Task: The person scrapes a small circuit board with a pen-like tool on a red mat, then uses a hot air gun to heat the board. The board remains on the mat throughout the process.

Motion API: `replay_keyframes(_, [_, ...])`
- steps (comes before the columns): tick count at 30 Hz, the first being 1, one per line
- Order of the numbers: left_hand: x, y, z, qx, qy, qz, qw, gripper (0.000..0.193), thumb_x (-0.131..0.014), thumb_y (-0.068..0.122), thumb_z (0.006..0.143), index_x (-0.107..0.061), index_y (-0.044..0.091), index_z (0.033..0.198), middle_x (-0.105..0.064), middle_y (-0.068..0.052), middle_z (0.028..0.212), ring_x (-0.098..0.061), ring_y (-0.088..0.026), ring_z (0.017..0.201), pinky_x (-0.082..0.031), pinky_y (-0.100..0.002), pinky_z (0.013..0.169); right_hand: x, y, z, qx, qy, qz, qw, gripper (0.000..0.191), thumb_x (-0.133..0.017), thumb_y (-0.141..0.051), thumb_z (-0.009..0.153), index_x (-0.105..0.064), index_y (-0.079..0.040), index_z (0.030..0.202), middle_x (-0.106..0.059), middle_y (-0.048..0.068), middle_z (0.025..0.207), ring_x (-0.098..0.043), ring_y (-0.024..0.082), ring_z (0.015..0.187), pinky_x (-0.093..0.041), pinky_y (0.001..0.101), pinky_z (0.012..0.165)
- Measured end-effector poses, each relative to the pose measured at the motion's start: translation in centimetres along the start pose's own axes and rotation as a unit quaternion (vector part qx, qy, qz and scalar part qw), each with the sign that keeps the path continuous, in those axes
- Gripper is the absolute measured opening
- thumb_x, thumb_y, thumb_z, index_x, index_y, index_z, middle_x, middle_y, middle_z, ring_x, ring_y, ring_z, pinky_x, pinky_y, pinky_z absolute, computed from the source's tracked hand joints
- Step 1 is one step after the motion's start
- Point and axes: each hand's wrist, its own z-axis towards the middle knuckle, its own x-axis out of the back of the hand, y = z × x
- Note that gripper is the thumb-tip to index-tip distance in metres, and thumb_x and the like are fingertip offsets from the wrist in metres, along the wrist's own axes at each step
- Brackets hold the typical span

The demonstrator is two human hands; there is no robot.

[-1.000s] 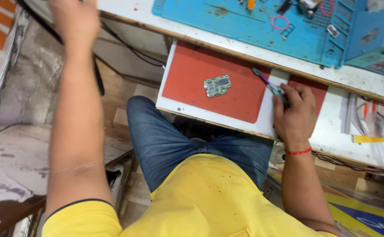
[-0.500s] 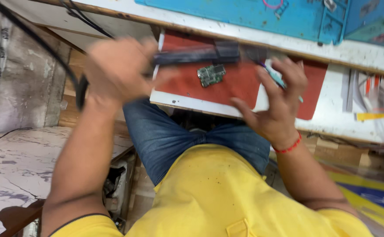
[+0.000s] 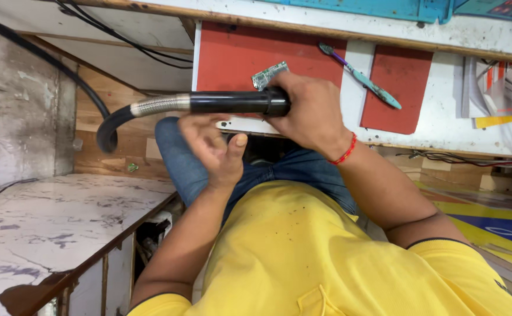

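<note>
Right hand gripping black wand at its front end, over table front edge, left hand open just under wand, circuit board on red mat, toothbrush beside.

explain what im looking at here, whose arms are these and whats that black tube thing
The one picture comes from a camera worn on a person's head, looking down at their own yellow shirt, jeans and arms. Their right hand grips a black handle with a metal-sheathed hose curving off to the side. The left hand is open just beneath it, holding nothing. Ahead, on the white bench, lie two red mats, a small green circuit board and a teal toothbrush.
</note>
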Motion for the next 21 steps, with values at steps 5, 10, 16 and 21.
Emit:
replay_keyframes(5, [0.6, -3.4, 3.2, 0.077, -0.073, -0.104, 0.989, 0.033, -0.069, 0.032, 0.099, -0.059, 0.001, 0.107, -0.054, -0.005, 0.110, -0.051, -0.012, 0.092, -0.044, -0.027, 0.089, -0.3, 0.0, 0.9, 0.059, -0.087, 0.040, 0.994, 0.051, -0.088, -0.024, 0.073, -0.069, -0.010, 0.118, -0.065, 0.017, 0.114, -0.062, 0.037, 0.109, -0.051, 0.0469, 0.093])
replay_keyframes(10, [2.6, -4.4, 7.3, 0.039, -0.065, -0.033, 0.997, 0.011, -0.062, 0.009, 0.102, -0.060, 0.001, 0.096, -0.060, -0.008, 0.095, -0.053, -0.015, 0.087, -0.045, -0.028, 0.085, 2.4, 5.0, 2.7, 0.074, -0.151, 0.096, 0.981, 0.070, -0.078, -0.018, 0.084, -0.053, -0.005, 0.148, -0.051, 0.017, 0.149, -0.047, 0.038, 0.139, -0.041, 0.0460, 0.119])
replay_keyframes(16, [1.8, -4.8, 7.2, 0.075, 0.045, -0.139, 0.986, 0.016, -0.059, 0.015, 0.099, -0.063, 0.000, 0.102, -0.073, -0.016, 0.103, -0.068, -0.021, 0.093, -0.055, -0.037, 0.094, 1.7, 9.5, 3.7, 0.164, -0.244, 0.066, 0.954, 0.079, -0.069, -0.009, 0.068, -0.052, 0.005, 0.144, -0.044, 0.024, 0.155, -0.042, 0.042, 0.143, -0.035, 0.0472, 0.119])
replay_keyframes(21, [2.0, -5.1, 6.9, 0.050, 0.002, -0.123, 0.991, 0.019, -0.062, 0.017, 0.101, -0.063, -0.001, 0.104, -0.072, -0.017, 0.103, -0.071, -0.024, 0.099, -0.057, -0.038, 0.098, 0.5, 9.8, 4.2, 0.148, -0.220, 0.067, 0.962, 0.066, -0.067, -0.009, 0.072, -0.059, 0.002, 0.136, -0.048, 0.022, 0.153, -0.047, 0.040, 0.141, -0.039, 0.0460, 0.119])
